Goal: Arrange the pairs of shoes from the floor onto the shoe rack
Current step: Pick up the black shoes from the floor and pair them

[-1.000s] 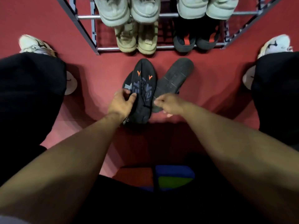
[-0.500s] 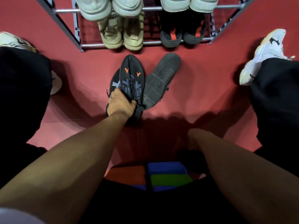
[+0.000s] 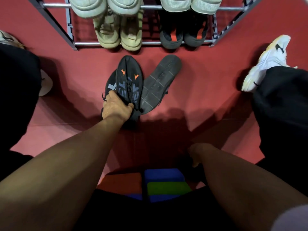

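Two black shoes with orange marks (image 3: 129, 80) lie on the red floor just in front of the shoe rack (image 3: 150, 42), one overlapping the other. My left hand (image 3: 116, 107) grips them at the heel end. A third dark shoe (image 3: 160, 82) lies sole up beside them on the right, untouched. My right hand (image 3: 195, 154) is drawn back near my body in shadow, its fingers curled downward; whether it holds anything is hidden.
The rack's lower tier holds a beige pair (image 3: 116, 34) and a black pair with red tabs (image 3: 183, 35); pale shoes (image 3: 106, 5) sit on the tier above. My white sneaker (image 3: 265, 62) is at the right. Coloured blocks (image 3: 163, 182) lie near my lap.
My right hand let go of the sole-up shoe and pulled back toward my body. My left hand kept its grip on the black shoes.
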Tool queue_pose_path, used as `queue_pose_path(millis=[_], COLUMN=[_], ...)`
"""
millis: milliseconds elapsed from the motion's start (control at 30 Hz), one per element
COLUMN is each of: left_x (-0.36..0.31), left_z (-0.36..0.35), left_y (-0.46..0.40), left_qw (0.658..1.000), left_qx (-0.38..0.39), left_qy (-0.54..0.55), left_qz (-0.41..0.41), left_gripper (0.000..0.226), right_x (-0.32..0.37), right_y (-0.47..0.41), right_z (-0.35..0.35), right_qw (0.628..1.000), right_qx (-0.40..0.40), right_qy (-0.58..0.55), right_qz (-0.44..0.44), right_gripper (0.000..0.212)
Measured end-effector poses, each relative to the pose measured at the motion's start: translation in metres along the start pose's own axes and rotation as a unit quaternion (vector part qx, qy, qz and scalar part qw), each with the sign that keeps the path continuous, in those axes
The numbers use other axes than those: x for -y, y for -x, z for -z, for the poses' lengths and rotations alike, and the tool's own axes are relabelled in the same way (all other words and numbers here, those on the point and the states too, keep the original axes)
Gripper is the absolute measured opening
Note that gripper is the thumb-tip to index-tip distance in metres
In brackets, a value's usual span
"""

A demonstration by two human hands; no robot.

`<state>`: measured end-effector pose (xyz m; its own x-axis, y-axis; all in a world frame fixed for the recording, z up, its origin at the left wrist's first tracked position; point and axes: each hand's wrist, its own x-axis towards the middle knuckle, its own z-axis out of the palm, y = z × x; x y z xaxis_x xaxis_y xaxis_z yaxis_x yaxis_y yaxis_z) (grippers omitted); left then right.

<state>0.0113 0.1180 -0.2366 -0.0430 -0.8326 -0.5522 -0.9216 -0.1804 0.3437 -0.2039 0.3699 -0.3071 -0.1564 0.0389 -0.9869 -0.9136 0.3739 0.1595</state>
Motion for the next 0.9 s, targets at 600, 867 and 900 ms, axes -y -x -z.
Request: queue_pose_path(millis=[600,867,900], left_x=[-0.052,-0.028,-0.019], left_z=[0.033,0.027,0.023], left_y=[0.025,0.022,0.02], left_qw=[0.907,0.828,0.827], left_qx=[0.191,0.338,0.325], left_qy=[0.371,0.438,0.449], left_qz=[0.047,0.096,0.099], left_gripper=[0.039,0.044,0.041], right_x=[0.063,0.086,0.086], right_y=[0.165,0.137,0.133], right_z=[0.127,0.098,0.095], right_qw=[0.625,0.68,0.707], right_qx=[-0.631,-0.654,-0.631], right_qy=[-0.335,-0.027,-0.058], right_qz=[0.315,0.33,0.314], right_gripper=[0.038,0.044,0.048])
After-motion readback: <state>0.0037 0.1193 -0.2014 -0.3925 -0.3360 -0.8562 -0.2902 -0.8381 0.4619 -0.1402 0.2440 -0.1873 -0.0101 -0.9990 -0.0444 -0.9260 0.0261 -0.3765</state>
